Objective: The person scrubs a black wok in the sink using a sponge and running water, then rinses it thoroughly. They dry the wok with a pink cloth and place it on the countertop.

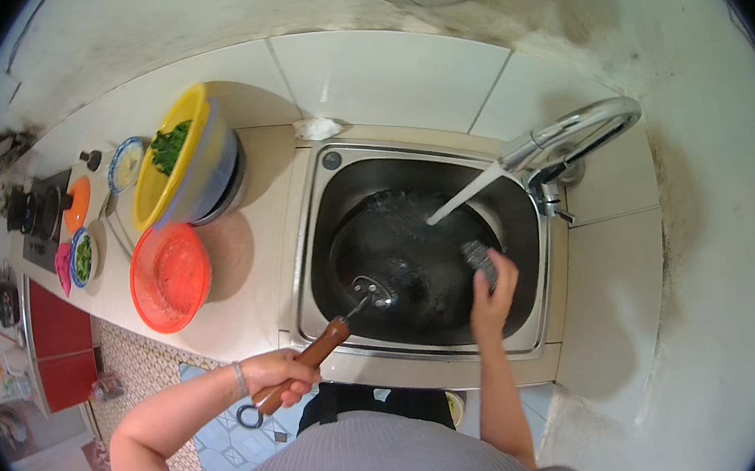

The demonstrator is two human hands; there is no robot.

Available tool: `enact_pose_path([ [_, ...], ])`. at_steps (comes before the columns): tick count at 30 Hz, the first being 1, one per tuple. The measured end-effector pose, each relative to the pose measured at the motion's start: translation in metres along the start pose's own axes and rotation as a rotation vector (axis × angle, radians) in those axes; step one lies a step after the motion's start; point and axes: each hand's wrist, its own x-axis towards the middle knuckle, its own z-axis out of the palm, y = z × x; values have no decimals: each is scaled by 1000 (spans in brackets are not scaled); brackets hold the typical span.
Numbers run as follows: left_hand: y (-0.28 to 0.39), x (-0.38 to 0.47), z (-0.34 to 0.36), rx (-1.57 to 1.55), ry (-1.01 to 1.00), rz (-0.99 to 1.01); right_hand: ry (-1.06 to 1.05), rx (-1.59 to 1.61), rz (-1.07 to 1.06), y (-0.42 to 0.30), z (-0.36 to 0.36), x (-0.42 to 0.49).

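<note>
A black wok (416,273) sits in the stainless steel sink (306,243) with its rounded bowl under running water. My left hand (282,376) is closed around the wok's brown wooden handle (318,359), which sticks out over the sink's near left edge. Between the fingers and thumb of my right hand (494,292) is a dark metallic scouring pad (478,257), held over the right part of the wok. Water pours from the curved chrome faucet (573,125) into the wok's far side. Whether the pad touches the wok I cannot tell.
Left of the sink, a red plastic basin (171,278) stands near a yellow colander (199,116) with leafy greens (171,147). Farther left are a plate of chopped greens (82,258), another blue-rimmed plate (127,165) and a stove (41,250). A white crumpled item (317,129) lies behind the sink.
</note>
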Motion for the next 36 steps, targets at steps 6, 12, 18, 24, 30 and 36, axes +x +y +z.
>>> enact_pose_path([
  [6, -14, 25, -25, 147, -24, 110, -79, 256, 327, -45, 1, -26],
  [12, -49, 59, -68, 317, -18, 235, 102, 656, 907, 61, -35, -20],
  [18, -79, 79, -85, 476, 140, 428, -57, 577, 970, 125, -37, -5],
  [24, -88, 85, -69, 1105, 785, 444, -250, -270, 554, 107, -30, 6],
  [30, -116, 80, -38, 1151, 1179, 652, -419, -185, 96, 20, -11, 3],
  [36, -195, 4, -105, 756, 1460, 1029, -326, -211, -58, -56, -5, -10],
])
